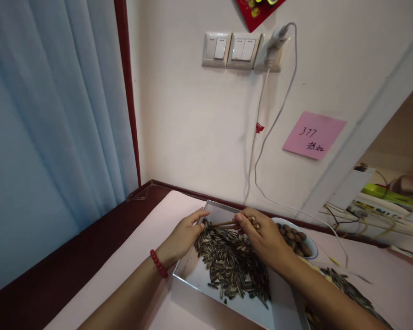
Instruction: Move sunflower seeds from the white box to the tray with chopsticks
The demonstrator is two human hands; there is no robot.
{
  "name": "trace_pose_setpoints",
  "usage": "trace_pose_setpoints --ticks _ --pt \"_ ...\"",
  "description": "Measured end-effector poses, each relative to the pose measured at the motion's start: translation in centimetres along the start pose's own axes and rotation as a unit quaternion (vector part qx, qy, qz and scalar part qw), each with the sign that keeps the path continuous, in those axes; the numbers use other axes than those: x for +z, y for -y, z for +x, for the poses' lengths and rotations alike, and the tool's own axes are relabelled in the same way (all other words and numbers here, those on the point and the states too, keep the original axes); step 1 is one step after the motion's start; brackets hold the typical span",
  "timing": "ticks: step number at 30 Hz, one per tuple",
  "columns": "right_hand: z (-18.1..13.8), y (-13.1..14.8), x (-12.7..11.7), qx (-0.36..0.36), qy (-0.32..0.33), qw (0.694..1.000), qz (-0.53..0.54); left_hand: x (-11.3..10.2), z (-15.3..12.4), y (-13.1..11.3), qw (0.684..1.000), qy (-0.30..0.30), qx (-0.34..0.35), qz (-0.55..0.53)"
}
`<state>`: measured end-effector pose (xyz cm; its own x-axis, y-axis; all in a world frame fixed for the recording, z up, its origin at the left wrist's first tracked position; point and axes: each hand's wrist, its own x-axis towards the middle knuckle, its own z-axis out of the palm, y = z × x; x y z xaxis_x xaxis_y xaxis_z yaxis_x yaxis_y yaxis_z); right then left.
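Lying between the open left hand (182, 236) and the right hand (265, 239) pinching chopsticks (227, 224), sunflower seeds (229, 263).

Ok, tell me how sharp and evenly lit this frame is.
Head view: soft, even light, no glare; the cable casts a faint shadow on the wall; seeds and chopsticks in the right hand look sharp; the right edge is smeared, lines lean.

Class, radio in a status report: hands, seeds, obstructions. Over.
Left hand open, resting at white tray edge. Right hand shut on chopsticks above sunflower seeds. Bowl of nuts close alongside.
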<state>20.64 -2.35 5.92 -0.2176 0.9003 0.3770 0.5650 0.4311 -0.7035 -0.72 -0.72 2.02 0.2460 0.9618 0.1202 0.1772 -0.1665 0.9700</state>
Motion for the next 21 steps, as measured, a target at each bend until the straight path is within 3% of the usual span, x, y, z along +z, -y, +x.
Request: trace_pose_setpoints --ticks 7,15,21 --pt "-0.3 -0.1 -0.3 0.0 -0.023 1.0 0.016 0.0 0.1 0.4 1.0 0.003 0.002 0.0" --pt "-2.7 0.4 -3.2 0.027 -0.077 0.995 0.062 0.0 -0.1 -0.2 1.0 -0.007 -0.007 0.016" --pt "-7.7 1.9 -8.0 0.037 -0.215 0.975 0.03 -0.2 0.0 -0.4 1.0 -0.004 0.003 0.03"
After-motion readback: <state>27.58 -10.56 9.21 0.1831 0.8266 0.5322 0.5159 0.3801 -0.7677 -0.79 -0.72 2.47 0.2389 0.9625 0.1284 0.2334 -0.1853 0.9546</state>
